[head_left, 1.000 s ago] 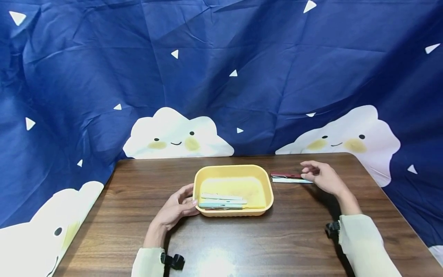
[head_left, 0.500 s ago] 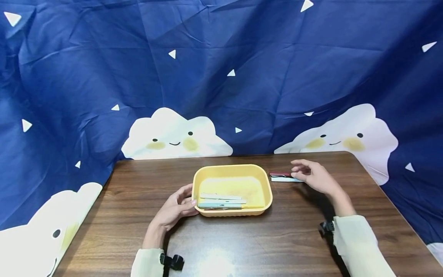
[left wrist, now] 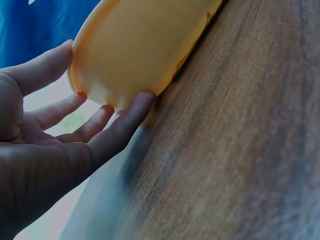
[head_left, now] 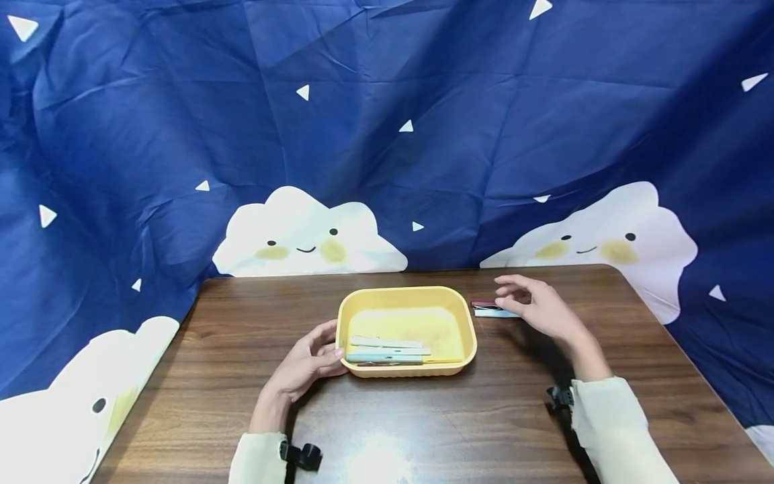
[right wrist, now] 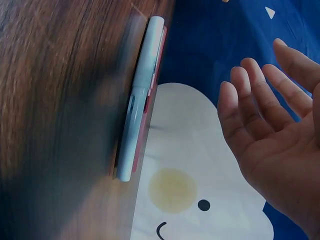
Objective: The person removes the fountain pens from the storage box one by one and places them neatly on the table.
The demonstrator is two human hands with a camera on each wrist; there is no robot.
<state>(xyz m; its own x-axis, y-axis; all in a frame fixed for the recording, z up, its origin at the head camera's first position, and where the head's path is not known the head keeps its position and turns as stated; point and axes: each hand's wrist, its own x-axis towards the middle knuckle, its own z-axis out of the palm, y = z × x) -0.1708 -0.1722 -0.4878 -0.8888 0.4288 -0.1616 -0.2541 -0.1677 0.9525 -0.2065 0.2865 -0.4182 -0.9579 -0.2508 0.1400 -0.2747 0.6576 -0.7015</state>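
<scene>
On the wooden table [head_left: 484, 417], just right of the yellow tray [head_left: 465, 329], two pens lie side by side and touching: a pale blue pen [right wrist: 142, 95] nearer me and a red pen [head_left: 482, 304] behind it. My right hand [head_left: 535, 308] hovers above them with fingers spread and relaxed, pinching nothing; in the right wrist view the fingers [right wrist: 250, 100] stand clear of the pens. My left hand [head_left: 305, 366] rests against the tray's near left corner, its straight fingers [left wrist: 122, 127] touching the rim and wall. Several pale pens [head_left: 387, 351] already lie along the tray's front.

I judge this as the reach for the next pen. The next move calls for lowering the fingertips and pinching one pen without rolling its neighbour away.

Compared with a second ago, the right hand has travelled left over the pens and covers more of them; the left hand and tray are unchanged.
</scene>
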